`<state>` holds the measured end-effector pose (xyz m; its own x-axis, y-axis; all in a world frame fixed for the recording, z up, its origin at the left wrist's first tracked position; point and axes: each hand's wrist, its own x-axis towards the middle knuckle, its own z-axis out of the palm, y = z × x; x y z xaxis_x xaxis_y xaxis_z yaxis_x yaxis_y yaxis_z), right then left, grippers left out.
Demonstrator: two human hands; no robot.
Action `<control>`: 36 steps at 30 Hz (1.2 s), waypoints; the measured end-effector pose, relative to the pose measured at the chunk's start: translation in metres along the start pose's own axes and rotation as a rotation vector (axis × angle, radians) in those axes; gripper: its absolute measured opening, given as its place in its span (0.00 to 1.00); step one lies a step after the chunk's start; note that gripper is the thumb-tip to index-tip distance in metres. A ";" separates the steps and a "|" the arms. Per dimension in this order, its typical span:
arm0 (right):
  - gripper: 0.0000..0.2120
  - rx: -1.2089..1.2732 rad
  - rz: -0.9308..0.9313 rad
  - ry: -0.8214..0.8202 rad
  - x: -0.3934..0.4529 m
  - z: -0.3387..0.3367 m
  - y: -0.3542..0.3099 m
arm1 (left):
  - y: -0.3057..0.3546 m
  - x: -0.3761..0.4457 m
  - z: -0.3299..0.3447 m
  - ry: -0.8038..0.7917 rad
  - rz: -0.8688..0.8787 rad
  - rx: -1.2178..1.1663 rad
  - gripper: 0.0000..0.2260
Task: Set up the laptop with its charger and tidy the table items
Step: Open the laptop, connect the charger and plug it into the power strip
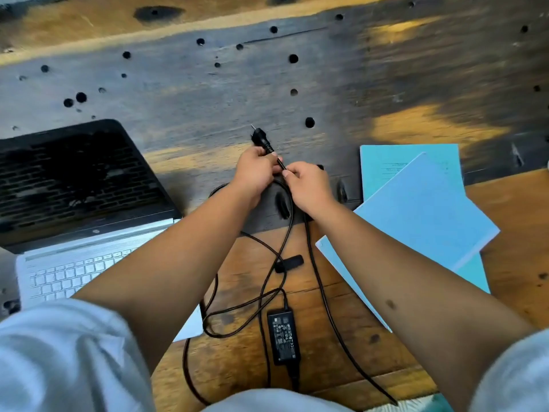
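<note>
An open silver laptop with a dark screen sits at the left of the wooden table. Its black charger brick lies near the front edge, with the black cable looped loosely around it. My left hand grips the cable just behind the black wall plug, whose pins point away from me. My right hand pinches the same cable right beside the left hand. A black strap hangs on the cable between my forearms.
Light blue notebooks lie overlapped at the right, one tilted across the others. A white paper peeks out under my left forearm. The dark far half of the table has several round holes.
</note>
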<state>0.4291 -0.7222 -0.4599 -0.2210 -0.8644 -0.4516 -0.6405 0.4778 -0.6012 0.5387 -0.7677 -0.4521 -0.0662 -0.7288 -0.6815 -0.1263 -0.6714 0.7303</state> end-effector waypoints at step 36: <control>0.13 0.944 0.173 0.059 -0.429 0.007 -0.025 | -0.109 -0.383 -0.077 -0.583 0.085 -0.089 0.18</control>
<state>0.5449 -0.3618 -0.2558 -0.3099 -0.7642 -0.5657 0.2552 0.5062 -0.8238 0.6541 -0.4258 -0.2669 -0.6081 -0.6034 -0.5159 -0.0152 -0.6409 0.7675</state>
